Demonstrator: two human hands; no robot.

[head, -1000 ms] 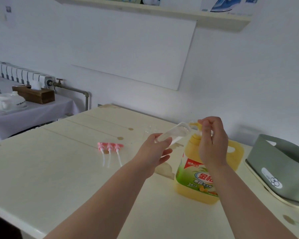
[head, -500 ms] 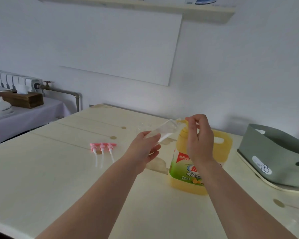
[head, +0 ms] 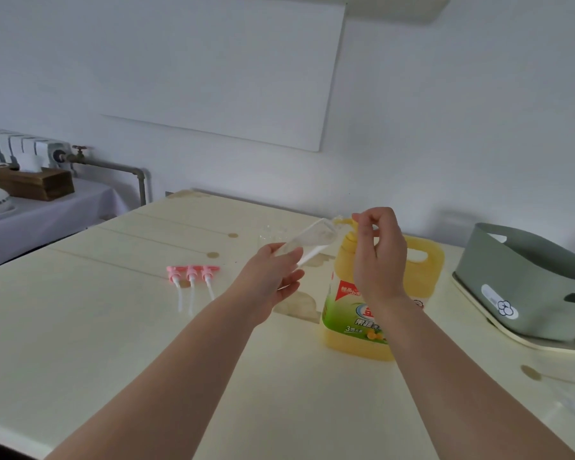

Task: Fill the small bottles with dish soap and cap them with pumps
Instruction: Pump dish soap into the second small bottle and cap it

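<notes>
Still tilting the small bottle [head: 307, 242] mouth-first against the yellow spout of the dish soap jug [head: 342, 327], as before. Gripping the bottle's base with the left hand [head: 273, 280], fingers curled round it; pinching the spout with the right hand [head: 379, 260], thumb and forefinger together. Keeping the jug upright near the far edge of the tabletop [head: 80, 327], three pink pumps [head: 193, 273] lying toward its left.

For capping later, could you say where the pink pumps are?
Head view: the pink pumps lie side by side on the table, left of the left hand.
</notes>
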